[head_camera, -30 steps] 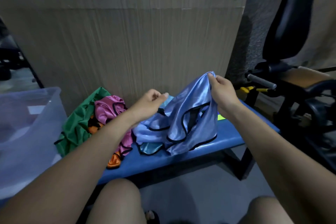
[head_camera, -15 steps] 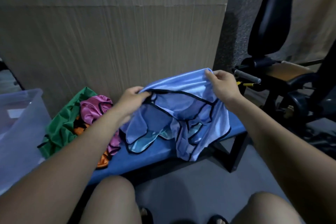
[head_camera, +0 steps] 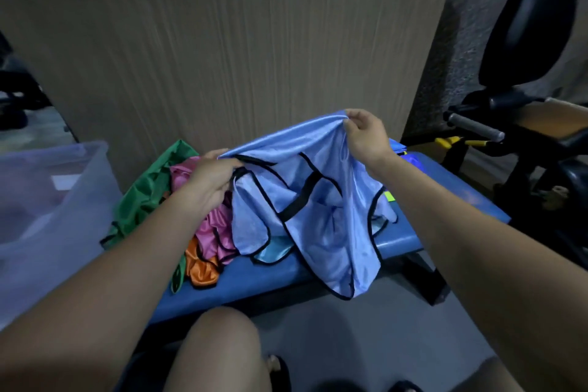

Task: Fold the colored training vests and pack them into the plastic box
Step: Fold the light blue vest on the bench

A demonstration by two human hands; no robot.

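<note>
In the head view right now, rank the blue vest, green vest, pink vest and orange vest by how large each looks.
1. blue vest, spread between both hands, clearly largest.
2. green vest and pink vest: both crumpled and partly hidden by the left arm, too close to rank.
3. orange vest, smallest visible patch, mostly buried.

Dim room; tan panel wall (head_camera: 222,51) behind blue bench (head_camera: 445,181); grey floor (head_camera: 350,337); black gym machine (head_camera: 528,41) right.

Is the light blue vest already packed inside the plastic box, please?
No, both hands, left hand and right hand, hold it spread above the bench.
</note>
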